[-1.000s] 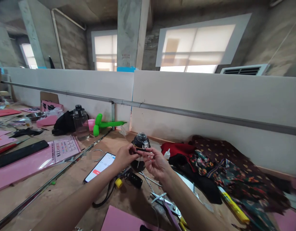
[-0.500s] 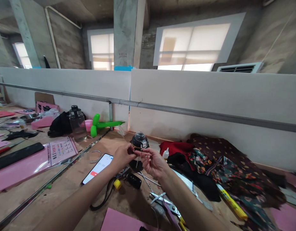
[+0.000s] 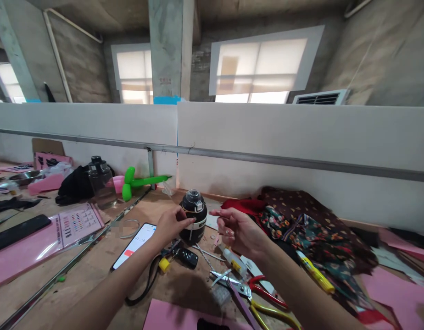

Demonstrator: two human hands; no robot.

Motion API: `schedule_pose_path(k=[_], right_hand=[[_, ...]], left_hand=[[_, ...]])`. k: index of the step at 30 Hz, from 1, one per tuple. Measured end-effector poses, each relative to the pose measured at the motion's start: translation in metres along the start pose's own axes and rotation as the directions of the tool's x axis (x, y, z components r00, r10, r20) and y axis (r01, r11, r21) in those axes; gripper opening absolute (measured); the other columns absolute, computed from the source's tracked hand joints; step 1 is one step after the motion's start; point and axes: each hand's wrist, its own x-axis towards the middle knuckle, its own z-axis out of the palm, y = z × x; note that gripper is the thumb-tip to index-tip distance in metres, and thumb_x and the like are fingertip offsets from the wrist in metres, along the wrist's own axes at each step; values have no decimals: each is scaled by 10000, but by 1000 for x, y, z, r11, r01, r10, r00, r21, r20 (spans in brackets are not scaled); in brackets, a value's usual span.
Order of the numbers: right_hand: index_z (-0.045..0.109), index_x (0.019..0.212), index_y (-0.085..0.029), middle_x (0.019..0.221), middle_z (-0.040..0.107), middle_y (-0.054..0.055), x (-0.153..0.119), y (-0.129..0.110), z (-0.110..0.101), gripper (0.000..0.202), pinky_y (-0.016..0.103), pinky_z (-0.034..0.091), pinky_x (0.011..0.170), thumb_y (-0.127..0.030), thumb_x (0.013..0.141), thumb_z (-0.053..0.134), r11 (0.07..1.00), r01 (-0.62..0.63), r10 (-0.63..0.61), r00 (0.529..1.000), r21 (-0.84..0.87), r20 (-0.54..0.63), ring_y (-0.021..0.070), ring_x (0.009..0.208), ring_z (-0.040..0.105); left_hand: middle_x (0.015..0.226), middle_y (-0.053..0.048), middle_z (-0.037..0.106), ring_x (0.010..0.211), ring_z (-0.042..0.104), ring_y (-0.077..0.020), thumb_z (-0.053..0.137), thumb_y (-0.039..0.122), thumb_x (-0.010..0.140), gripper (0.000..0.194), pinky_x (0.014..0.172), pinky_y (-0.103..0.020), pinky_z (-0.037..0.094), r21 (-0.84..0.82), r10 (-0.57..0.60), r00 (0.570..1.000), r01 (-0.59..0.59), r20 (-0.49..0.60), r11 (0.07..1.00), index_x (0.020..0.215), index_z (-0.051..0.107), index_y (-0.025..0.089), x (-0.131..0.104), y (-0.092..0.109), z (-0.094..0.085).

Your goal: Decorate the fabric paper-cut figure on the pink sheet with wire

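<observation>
My left hand (image 3: 174, 224) is raised in front of a black bottle (image 3: 194, 206) with a clear domed lid; its thumb and fingers are pinched, and anything between them is too small to name. To the right of the bottle, my right hand (image 3: 241, 231) hangs with curled fingers and the index finger pointing left, apart from the left hand. Beneath the right hand lies a small glue bottle (image 3: 234, 262). Scissors (image 3: 237, 286) and red-handled pliers (image 3: 267, 293) rest close to the right forearm. A lit phone (image 3: 134, 247) lies beside the left forearm.
Black key fob (image 3: 186, 257) and yellow block (image 3: 164, 265) sit between the forearms. A green balloon (image 3: 143, 181) and large clear bottle (image 3: 103, 183) stand back left. Patterned cloth (image 3: 311, 229) and a yellow cutter (image 3: 315, 272) lie right. A low white partition (image 3: 301, 137) runs behind.
My hands have moved apart, the right one shifting right, away from the black bottle. The view has turned slightly right, and the glue bottle and the red handles now show.
</observation>
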Motion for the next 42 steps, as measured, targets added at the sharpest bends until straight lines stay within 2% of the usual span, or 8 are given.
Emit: schedule_pose_path(k=[9,15,22,27,30,33,36,42], right_hand=[[702,812,-137,454,473,-47,-142,16,-70,137,143,273,295,-230,744,627,972,122,-190,911,-201,-366,28,303,321],[710,768,-165,453,439,-52,-216,39,-90,148,149,223,290,-255,652,689,955,197,-283,825,-220,-489,14,299,256],[706,756,-144,448,480,-42,-269,75,-104,180,163,237,310,-276,636,688,925,243,-367,768,-292,-525,26,307,312],[678,845,-135,526,565,-13,-280,93,-116,236,188,318,359,-316,694,663,880,194,-417,751,-433,-512,74,385,447],[653,970,-148,735,669,57,-272,101,-113,327,253,446,507,-377,737,650,697,93,-501,773,-711,-390,160,604,607],[610,1155,-185,1092,663,137,-254,112,-102,511,396,477,788,-452,724,670,279,-27,-590,784,-960,-193,285,974,616],[567,1253,-207,1208,620,165,-233,128,-96,638,496,419,906,-521,706,664,-85,-90,-537,843,-992,-30,358,1084,567],[536,1286,-203,1215,621,173,-196,147,-126,601,540,447,876,-459,744,592,-375,-51,-494,856,-926,153,388,1056,593]], left_hand=[[518,18,557,530,524,-145,597,555,708,407,528,-243,340,-11,-19,999,19,-40,1000,557,533,183,2,2,1],[536,16,582,516,539,-140,526,585,736,420,532,-234,376,-46,-36,999,36,8,998,613,566,185,-20,7,-10],[462,27,517,473,474,-138,458,610,794,489,510,-240,345,99,-90,992,81,91,992,526,510,205,-111,26,-67],[416,-6,512,452,471,-152,366,651,826,590,502,-255,383,96,-274,947,261,166,961,445,456,209,-189,29,-76],[509,-14,580,464,460,-144,419,665,798,542,465,-248,373,-10,-292,938,299,185,954,549,549,202,-215,35,-69],[601,-8,618,511,508,-148,490,663,761,473,474,-243,396,-154,-206,960,236,188,960,714,595,204,-231,48,-63],[467,6,554,452,499,-143,459,674,768,507,488,-255,401,-111,-223,957,246,187,963,562,497,212,-242,58,-61],[443,-17,563,446,507,-137,334,572,882,555,514,-259,396,-5,-291,944,295,154,955,497,493,204,-257,36,-78]])
